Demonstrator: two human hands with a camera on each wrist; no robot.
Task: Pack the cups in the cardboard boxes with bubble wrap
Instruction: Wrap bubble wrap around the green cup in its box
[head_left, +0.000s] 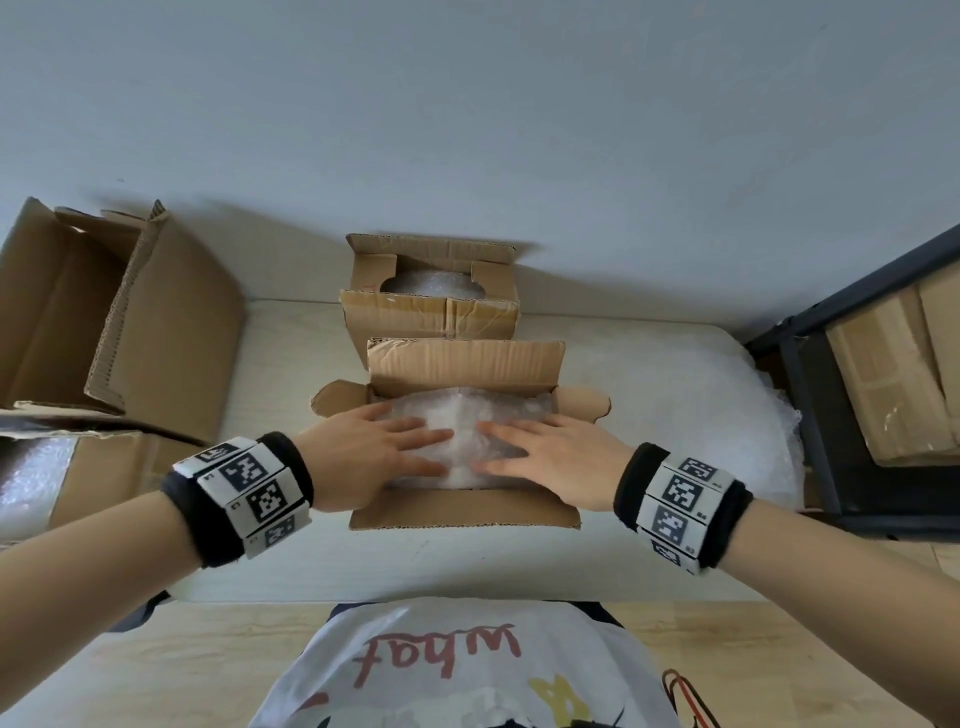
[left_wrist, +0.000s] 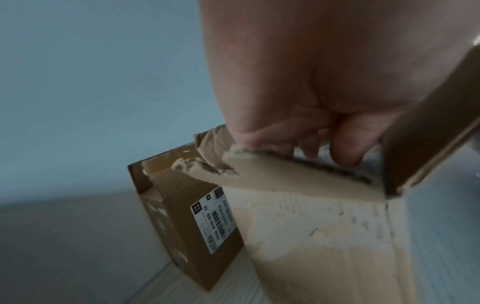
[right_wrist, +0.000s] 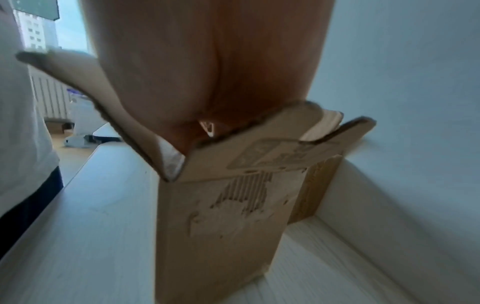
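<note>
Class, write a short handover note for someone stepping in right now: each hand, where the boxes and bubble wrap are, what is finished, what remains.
Left hand: open, fingers flat on the bubble wrap in the near box.
Right hand: open, pressing the same wrap.
Far box: behind the near one, wrap showing inside, flaps partly folded.
Loose wrap: on the table to the right.
Done: near box filled; no cup is visible under the wrap.
Left: close the near box's flaps, finish closing the far box.

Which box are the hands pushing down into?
The near box, right in front of the person. Both hands, left hand and right hand, press flat on the bubble wrap inside it. The far box behind it is untouched.
</note>
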